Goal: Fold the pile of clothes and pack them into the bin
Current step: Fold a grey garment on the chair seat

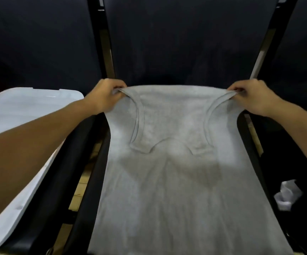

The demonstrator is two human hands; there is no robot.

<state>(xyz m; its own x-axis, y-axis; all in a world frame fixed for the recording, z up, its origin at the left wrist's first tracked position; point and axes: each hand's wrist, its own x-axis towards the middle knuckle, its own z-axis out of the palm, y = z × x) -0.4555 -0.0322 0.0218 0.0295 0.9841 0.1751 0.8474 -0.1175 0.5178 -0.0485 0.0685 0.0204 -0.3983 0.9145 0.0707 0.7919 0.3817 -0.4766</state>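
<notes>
My biggest worry is the grey tank top (176, 181) sliding off the dark chair seat (97, 162) as I fold, since its hem seems to overhang the front edge. It lies spread flat, armholes showing. The white bin (20, 111) waits at my left. My left hand (104, 97) and right hand (250, 96) each pinch a folded top corner.

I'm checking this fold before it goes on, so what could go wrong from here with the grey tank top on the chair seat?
The grey tank top is wider than the black chair seat, so its edges may slide off as it is folded. The left hand and right hand pinch only the far corners, so a slip could undo the fold. The white bin sits off to the left, so the fold may loosen when carried over.
</notes>
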